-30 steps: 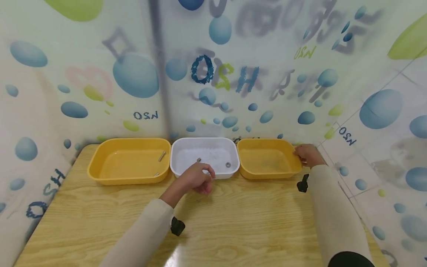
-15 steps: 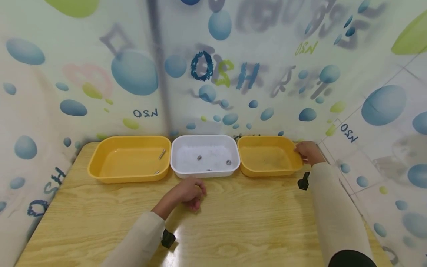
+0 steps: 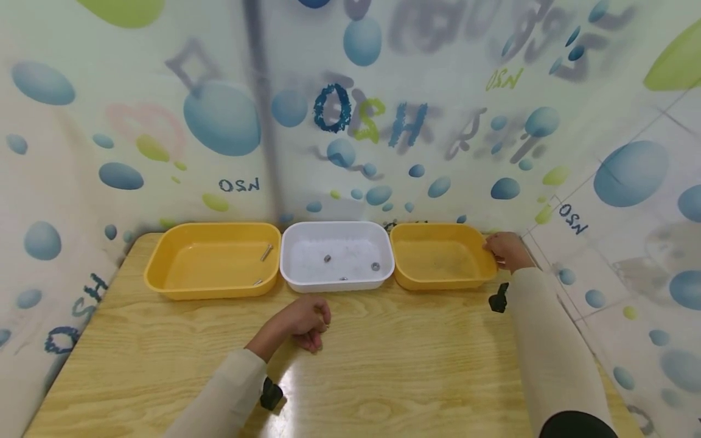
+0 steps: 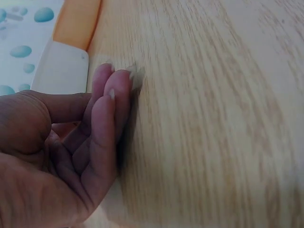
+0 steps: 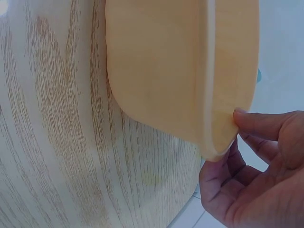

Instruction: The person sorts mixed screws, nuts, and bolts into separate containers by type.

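Observation:
At the right, my right hand [image 3: 508,250] pinches the end rim of a yellow plastic tray [image 3: 446,285]. The right wrist view shows the thumb [image 5: 259,124] over the rim of the yellow tray [image 5: 152,66] and the other fingers under it. My left hand [image 3: 303,319] hangs over the wooden table in front of a white tray [image 3: 334,287], its fingers loosely curled. In the left wrist view no object shows in the left hand [image 4: 71,147]. Small metal nuts, one at the left [image 3: 327,258] and one at the right [image 3: 375,266], lie in the white tray.
A larger yellow tray [image 3: 191,292] stands at the left of the row, with a bolt [image 3: 266,252] and another small metal piece [image 3: 257,282] in it. The trays stand side by side at the back of the wooden table [image 3: 394,365], against a patterned curtain [image 3: 296,164].
My left hand has drawn back from over the white tray toward me and slightly left, uncovering the small parts inside. The right hand keeps its grip on the right tray.

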Motion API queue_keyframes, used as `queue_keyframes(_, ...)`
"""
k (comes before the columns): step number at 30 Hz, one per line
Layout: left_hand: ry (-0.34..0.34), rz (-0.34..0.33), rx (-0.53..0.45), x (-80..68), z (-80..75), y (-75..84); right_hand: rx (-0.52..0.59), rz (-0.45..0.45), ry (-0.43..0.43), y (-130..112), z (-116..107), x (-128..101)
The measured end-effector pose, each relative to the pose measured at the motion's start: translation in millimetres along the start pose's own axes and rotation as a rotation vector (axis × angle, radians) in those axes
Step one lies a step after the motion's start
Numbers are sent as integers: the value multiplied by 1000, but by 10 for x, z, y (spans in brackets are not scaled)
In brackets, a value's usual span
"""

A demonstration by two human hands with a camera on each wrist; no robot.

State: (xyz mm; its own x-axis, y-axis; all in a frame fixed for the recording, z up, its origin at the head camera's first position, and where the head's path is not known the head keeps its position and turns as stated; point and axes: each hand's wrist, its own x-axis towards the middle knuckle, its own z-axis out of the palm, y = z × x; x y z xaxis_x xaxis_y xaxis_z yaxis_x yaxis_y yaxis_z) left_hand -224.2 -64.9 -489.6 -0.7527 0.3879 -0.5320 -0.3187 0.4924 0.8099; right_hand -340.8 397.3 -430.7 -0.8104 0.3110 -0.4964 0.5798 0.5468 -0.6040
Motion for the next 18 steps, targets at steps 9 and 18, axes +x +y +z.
queue_keyframes(9,8,10,-33,8,-3,-22,17,-3,-2,0,14,5)
queue_keyframes(18,-15,16,-12,-12,114,136,-1,-13,5,-9,7,-16)
